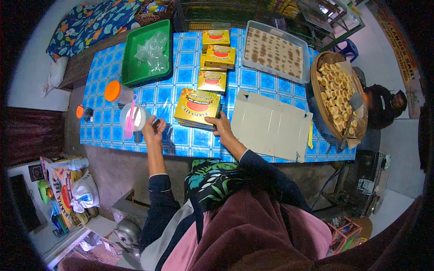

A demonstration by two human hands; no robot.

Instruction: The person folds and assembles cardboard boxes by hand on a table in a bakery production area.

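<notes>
My right hand (219, 122) grips the right edge of a stack of flat yellow cartons with red ovals (193, 107). My left hand (153, 128) is beside a white round container (141, 118), its fingers loosely bent and apart; whether it touches the container is unclear. A pink spatula (130, 118) lies across that container. Behind the held stack, more yellow boxes (212, 80) stand in a column on the blue checked table cover (99, 126). A pale flat cardboard sheet (266, 126) lies to the right of my right hand.
A green tray (131, 61) holds clear plastic; a translucent tray (273, 52) holds spotted liner. Orange-lidded jars (117, 92) stand at left. A round woven tray (323, 108) of small pastries stands at right, a metal tool (356, 101) on it. A person in dark clothing (379, 108) is beyond it.
</notes>
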